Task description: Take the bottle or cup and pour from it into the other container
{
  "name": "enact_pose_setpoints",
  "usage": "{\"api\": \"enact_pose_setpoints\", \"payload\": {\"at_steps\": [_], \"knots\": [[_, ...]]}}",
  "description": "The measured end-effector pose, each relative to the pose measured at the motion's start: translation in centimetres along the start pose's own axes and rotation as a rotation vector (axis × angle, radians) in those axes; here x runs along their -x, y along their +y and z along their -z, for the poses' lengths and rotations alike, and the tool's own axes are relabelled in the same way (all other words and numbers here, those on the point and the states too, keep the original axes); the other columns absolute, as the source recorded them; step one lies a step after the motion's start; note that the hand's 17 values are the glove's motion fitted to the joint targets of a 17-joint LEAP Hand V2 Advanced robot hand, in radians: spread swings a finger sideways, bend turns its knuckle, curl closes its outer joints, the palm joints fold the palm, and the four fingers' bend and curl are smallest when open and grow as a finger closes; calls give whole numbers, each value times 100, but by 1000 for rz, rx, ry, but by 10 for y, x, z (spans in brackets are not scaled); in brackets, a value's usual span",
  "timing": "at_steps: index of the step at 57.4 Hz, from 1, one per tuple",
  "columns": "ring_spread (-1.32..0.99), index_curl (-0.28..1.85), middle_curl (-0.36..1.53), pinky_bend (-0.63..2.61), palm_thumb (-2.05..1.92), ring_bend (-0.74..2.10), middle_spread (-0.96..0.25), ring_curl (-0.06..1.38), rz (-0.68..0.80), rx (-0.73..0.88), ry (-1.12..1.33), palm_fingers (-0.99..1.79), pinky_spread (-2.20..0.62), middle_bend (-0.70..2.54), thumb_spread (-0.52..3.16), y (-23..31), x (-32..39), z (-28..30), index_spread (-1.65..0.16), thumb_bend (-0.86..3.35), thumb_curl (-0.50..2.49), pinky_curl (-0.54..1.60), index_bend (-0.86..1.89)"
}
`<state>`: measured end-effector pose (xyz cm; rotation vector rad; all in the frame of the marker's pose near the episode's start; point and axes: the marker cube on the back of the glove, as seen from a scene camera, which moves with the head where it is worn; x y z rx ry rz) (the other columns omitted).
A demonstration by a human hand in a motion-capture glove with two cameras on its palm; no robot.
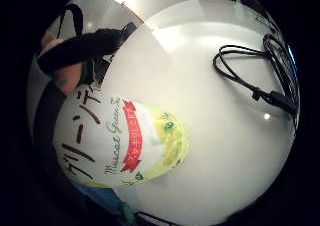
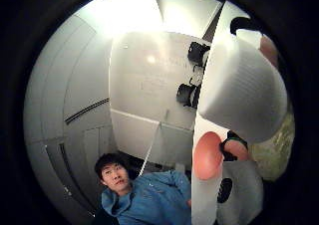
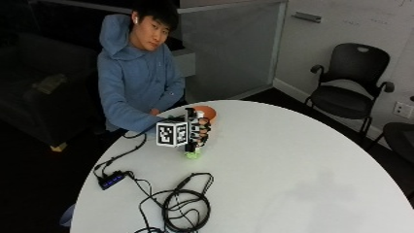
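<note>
In the outside view my gloved right hand (image 3: 199, 130) is wrapped around an upright bottle near the table's far edge. Only the bottle's green lower end (image 3: 192, 154) shows below the hand, at or just above the white round table (image 3: 291, 170). In the little finger side view its white label with green grapes and a red banner (image 1: 125, 141) fills the space by my palm, and my strapped fingers (image 1: 75, 48) curl beside it. The thumb side view shows the ribbed white cap (image 2: 239, 90) with a fingertip (image 2: 207, 155) against the bottle. An orange container (image 3: 206, 111) stands just behind the hand.
A coil of black cables (image 3: 184, 204) and a small hub (image 3: 111, 181) lie on the near left of the table. Another black cable (image 1: 250, 86) shows beyond the bottle. The person's other arm rests at the table's far edge. Black chairs (image 3: 349, 77) stand at the right.
</note>
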<state>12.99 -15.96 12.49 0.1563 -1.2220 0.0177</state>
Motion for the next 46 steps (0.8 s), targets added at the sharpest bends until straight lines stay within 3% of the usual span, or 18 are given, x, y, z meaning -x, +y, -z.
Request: {"api": "enact_pose_setpoints", "payload": {"at_steps": [14,41,46], "knots": [[-13,39,48,44,112,44,3,42,61,154,298,109,-6,27,25,6,50,-6,-7,-3,65,31,15],[-14,41,51,42,111,42,4,46,293,515,1387,110,-8,25,21,21,128,-52,-7,-3,69,33,15],[-15,41,52,42,111,41,4,47,217,515,1413,110,-8,24,21,30,142,-83,-7,-3,69,34,15]]}}
